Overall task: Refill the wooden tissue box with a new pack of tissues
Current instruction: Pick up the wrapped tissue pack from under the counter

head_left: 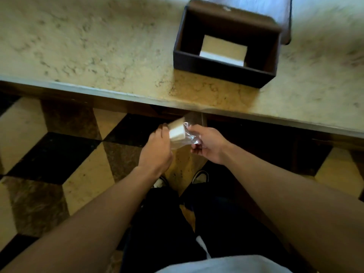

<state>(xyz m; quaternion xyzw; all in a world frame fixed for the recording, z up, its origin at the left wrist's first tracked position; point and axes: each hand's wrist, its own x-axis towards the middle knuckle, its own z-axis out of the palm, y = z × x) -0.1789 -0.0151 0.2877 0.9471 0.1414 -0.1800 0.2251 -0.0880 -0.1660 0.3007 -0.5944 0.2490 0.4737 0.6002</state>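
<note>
The dark wooden tissue box (222, 67) stands upside down on the marble counter at the upper right, its hollow facing up and the rectangular slot showing pale at its floor. Below the counter's edge, over the floor, I hold a small pack of tissues (176, 132). My left hand (156, 148) grips the white tissue stack from the left. My right hand (206, 143) pinches the clear plastic wrapper (190, 137), which hangs loose off the stack's right side.
The marble counter (88, 48) fills the upper half, its front edge running across the middle. A dark flat panel (283, 22) lies behind the box. Below is a checkered tile floor (59, 154). My legs and shoes are under my arms.
</note>
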